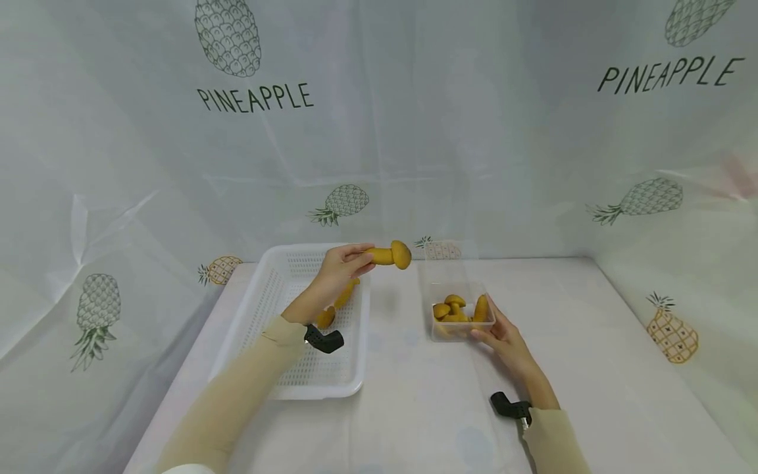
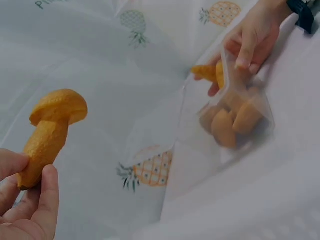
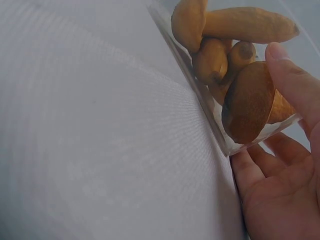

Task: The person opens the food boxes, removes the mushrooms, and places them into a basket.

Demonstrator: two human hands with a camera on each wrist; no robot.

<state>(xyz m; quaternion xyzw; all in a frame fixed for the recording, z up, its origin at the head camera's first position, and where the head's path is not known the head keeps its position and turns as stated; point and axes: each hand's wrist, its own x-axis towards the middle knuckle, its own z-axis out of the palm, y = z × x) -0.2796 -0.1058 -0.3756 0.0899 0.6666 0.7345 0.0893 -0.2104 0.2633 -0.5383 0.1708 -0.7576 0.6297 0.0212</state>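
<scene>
My left hand (image 1: pixel 339 271) pinches a yellow-brown mushroom (image 1: pixel 401 255) by the lower end of its stem, in the air near the basket's far right corner. In the left wrist view the mushroom (image 2: pixel 56 112) stands cap up, slightly tilted. On the table to the right is a clear plastic box (image 1: pixel 450 332) holding several similar mushrooms (image 1: pixel 454 300). My right hand (image 1: pixel 508 342) grips the box's right side; in the right wrist view the thumb (image 3: pixel 295 82) lies at its edge and the other fingers are partly hidden behind and below it.
A white perforated basket (image 1: pixel 320 392) stands at the left, with a few more mushrooms (image 1: pixel 326 318) partly hidden by my left arm. The box's clear lid (image 1: pixel 452 263) stands raised at its back. A pineapple-print sheet (image 1: pixel 474 131) hangs behind the white-covered table (image 1: pixel 414 408).
</scene>
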